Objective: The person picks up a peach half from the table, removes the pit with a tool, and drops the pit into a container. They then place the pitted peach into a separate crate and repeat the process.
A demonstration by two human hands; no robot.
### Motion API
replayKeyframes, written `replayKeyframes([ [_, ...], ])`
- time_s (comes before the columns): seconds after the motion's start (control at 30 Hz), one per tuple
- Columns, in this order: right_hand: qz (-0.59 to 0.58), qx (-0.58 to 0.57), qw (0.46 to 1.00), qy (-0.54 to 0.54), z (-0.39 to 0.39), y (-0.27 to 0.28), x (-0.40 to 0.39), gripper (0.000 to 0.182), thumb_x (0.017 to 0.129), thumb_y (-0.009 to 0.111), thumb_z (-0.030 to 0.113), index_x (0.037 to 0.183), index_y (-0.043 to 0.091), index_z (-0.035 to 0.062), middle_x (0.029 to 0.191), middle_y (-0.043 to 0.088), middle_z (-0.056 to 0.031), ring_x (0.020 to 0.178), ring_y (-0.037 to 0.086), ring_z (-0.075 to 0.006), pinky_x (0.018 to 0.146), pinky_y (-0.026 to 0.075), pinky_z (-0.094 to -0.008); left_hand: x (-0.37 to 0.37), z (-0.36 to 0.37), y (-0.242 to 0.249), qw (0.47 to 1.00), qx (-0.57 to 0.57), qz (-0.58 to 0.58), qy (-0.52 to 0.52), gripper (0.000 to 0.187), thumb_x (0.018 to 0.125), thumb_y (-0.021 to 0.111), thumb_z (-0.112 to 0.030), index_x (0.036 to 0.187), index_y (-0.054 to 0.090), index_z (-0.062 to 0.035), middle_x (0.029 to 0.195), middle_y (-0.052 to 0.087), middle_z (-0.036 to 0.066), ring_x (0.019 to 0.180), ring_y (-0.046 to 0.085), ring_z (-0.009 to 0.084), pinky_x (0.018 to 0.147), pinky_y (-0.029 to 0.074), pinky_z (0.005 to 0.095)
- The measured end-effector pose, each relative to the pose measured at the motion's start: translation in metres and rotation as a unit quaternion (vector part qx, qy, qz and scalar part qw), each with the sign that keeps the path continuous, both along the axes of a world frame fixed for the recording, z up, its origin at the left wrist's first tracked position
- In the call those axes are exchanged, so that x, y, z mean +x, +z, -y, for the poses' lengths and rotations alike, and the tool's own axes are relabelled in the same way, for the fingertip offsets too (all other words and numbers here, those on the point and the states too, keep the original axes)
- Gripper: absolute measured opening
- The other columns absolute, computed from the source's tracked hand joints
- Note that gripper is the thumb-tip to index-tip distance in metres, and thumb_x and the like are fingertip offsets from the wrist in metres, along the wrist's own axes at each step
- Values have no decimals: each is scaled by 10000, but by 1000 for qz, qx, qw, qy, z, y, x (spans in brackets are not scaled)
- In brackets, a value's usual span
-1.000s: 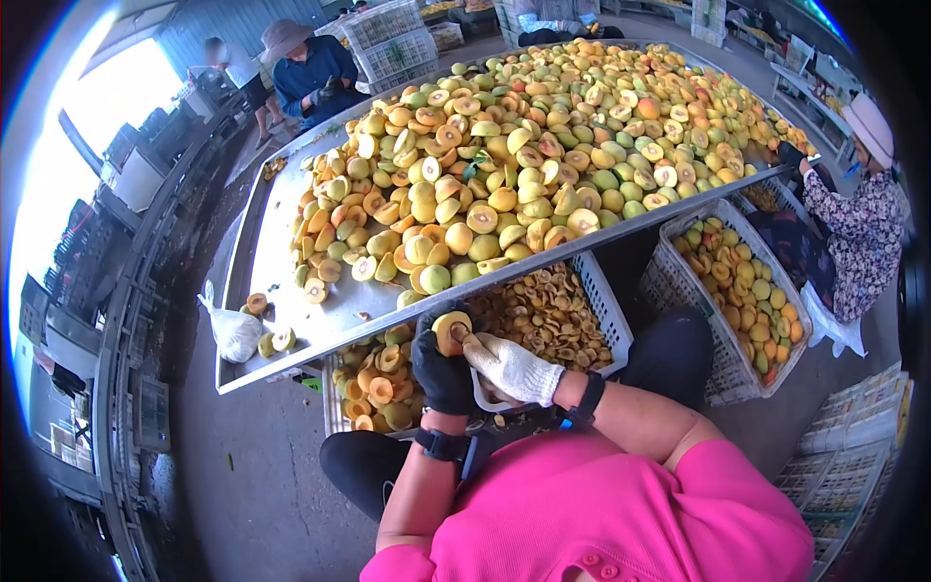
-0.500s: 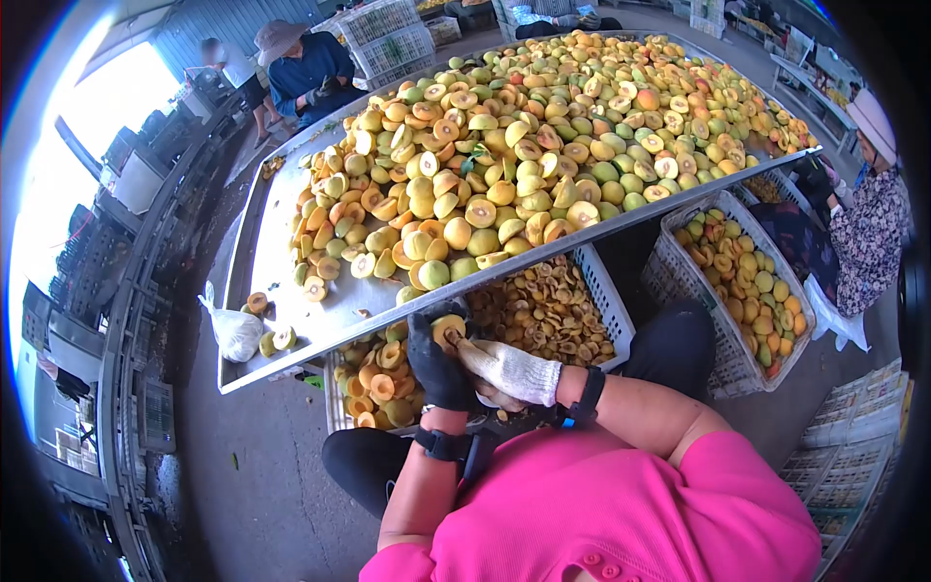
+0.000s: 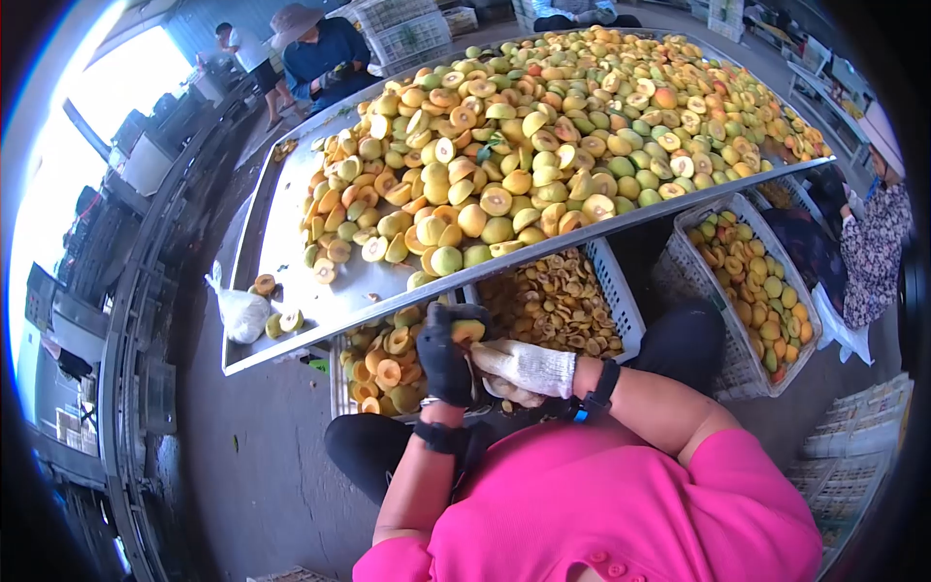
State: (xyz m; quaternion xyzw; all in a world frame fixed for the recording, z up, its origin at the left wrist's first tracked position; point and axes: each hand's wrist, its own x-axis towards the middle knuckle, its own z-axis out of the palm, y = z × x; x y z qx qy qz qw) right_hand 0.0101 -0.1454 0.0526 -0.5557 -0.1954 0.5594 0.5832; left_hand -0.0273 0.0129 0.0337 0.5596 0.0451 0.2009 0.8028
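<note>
My left hand (image 3: 447, 357), in a dark glove, is closed round a halved yellow-orange fruit (image 3: 467, 331) just below the metal table's near edge. My right hand (image 3: 524, 367), in a white knitted glove, is closed close beside it; its fingertips meet the fruit's lower side, and what they grip is too small to make out. Under my hands stand a crate of hollowed fruit halves (image 3: 389, 372) and, to its right, a crate of thin fruit pieces (image 3: 553, 306). A large heap of cut fruit (image 3: 495, 201) covers much of the table (image 3: 291, 233).
A white plastic bag (image 3: 242, 312) lies at the table's left corner. A crate of fruit (image 3: 752, 291) stands at my right, near a seated person (image 3: 873, 242). Another person (image 3: 325, 60) works across the table. Stacked crates (image 3: 858, 436) stand at lower right.
The view has shifted a little. My left hand has tilted the fruit, so its cut face no longer points at me. My right fingers have drawn slightly down from it.
</note>
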Motion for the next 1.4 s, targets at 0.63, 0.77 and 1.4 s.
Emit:
replayKeyframes([
  [0.63,-430,112,885,138,-30,-38,-2,414,1028,454,534,997,518,126,602,389,77,369,310,7,300,240,-171,-20,-32,-48,905,-394,74,-143,519,1024,437,-521,905,631,-54,911,675,128,852,642,287,777,543,411],
  [0.77,-404,124,897,132,-22,-38,-3,430,1017,454,565,976,508,140,611,386,78,380,303,9,304,235,-174,-21,-61,-88,913,-405,-9,57,470,1041,428,-456,1014,653,-44,968,684,101,904,652,282,827,548,398],
  [1.4,-265,-83,958,67,-22,-75,4,467,1003,415,630,894,493,183,611,347,82,403,277,-11,342,242,-194,-12,-150,-138,673,647,-321,163,829,771,736,-512,1505,393,-338,1622,198,178,1458,193,502,1080,276,692],
])
